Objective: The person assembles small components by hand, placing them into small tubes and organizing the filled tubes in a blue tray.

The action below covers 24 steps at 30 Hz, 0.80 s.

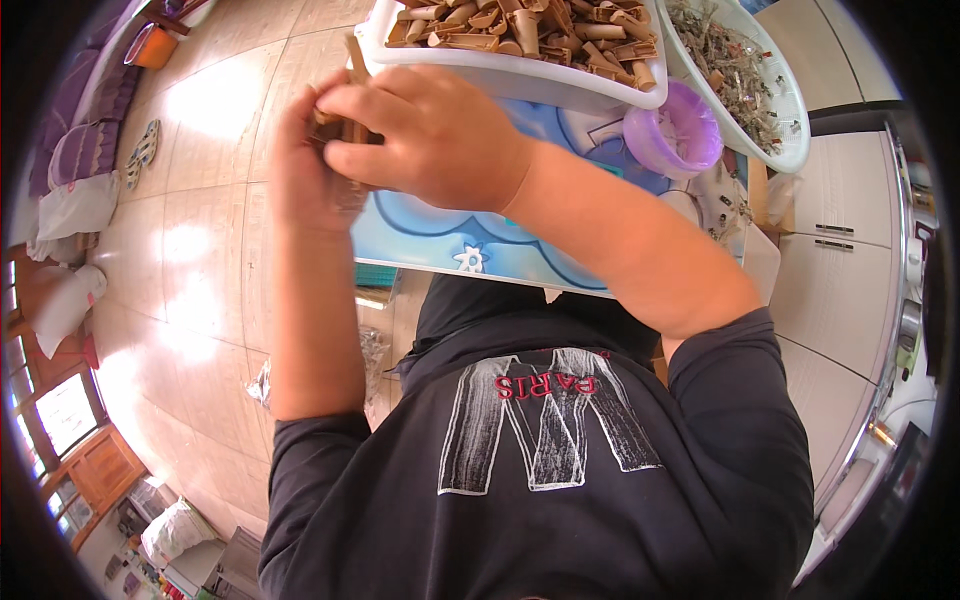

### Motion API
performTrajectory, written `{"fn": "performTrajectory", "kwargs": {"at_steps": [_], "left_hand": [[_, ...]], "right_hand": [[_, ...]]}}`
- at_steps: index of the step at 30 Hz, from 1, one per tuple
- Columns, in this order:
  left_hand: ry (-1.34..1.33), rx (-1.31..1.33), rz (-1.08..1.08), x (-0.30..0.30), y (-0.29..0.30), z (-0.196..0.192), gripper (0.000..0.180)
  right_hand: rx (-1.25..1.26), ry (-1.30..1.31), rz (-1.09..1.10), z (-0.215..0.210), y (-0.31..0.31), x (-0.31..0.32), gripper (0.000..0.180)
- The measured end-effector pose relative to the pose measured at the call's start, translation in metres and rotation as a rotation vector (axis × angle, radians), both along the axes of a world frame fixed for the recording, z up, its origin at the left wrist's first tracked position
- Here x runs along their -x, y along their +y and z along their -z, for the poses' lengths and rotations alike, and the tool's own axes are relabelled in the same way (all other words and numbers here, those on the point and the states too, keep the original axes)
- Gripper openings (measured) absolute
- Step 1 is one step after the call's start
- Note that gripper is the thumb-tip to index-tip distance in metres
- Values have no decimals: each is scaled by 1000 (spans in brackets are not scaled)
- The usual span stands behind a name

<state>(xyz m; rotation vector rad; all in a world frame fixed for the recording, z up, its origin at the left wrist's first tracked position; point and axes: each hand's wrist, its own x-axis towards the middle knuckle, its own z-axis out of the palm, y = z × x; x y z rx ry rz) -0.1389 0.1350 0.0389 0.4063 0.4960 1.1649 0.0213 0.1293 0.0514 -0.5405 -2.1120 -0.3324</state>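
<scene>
Left hand (305,175) and right hand (430,130) meet on tan piece (357,60)

Both of the 2 hands are partly closed: the right hand bends over the tan piece in a pinch, while the left hand, blurred, curls around it from the other side; how firmly either grips cannot be told. The piece juts up from between them, just left of a white bin (560,80) heaped with tan parts (525,30). Right of the bin, a pale oval tub (797,125) holds tangled material (725,60), and a purple bowl (650,152) sits beside it on the blue desk (430,238).
</scene>
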Motion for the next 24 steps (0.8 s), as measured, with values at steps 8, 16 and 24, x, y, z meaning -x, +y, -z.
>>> {"fn": "performTrajectory", "kwargs": {"at_steps": [8, 16, 24], "left_hand": [[237, 169, -115, -21, 3, 63, 34], [389, 136, 42, -19, -6, 33, 41], [325, 6, 114, -16, -24, 10, 44]], "right_hand": [[619, -37, -24, 63, 7, -28, 30], [1013, 179, -18, 66, 5, -56, 18], [1194, 537, -61, 49, -21, -64, 20]]}}
